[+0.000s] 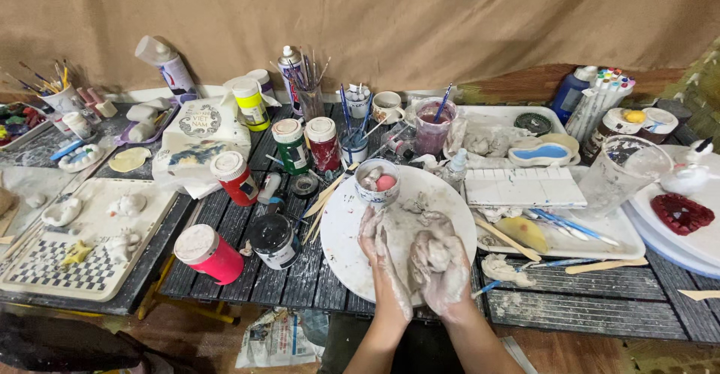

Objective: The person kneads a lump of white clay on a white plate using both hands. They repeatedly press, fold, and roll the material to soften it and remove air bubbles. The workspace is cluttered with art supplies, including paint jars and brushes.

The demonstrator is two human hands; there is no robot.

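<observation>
A: Two hands work over the round white board (352,228) at the near middle of the dark slatted desk (300,284). Report contents left to right.

B: Far left: a cup of brushes (61,98). Near left: a cream tray (142,228) carrying small white clay figures. Right of it: a pink jar with a white lid (208,254), then a black jar (273,240).

A: Behind those?

B: A red jar (235,177), a green jar (290,146) and a second red jar (324,144), all white-lidded, standing upright.

A: State of the hands.

B: Left hand (381,250): clay-smeared, lying along the board, fingers extended and close together, pressed against the side of the clay lump (432,252). Right hand (444,269): fingers curled and closed around the same lump. The lump sits between both hands, over the near right part of the board.

A: On the far edge of the board?

B: A small patterned bowl (377,181) holding a pink ball and grey pieces.

A: Continue right.

B: A white rectangular tray (607,243) bearing a white well palette (523,186), a yellow wedge (523,231) and a blue brush (566,225). Beyond it: a clear plastic cup (621,173). Far right: a white plate (652,220) with a dark red clay piece (682,213).
</observation>
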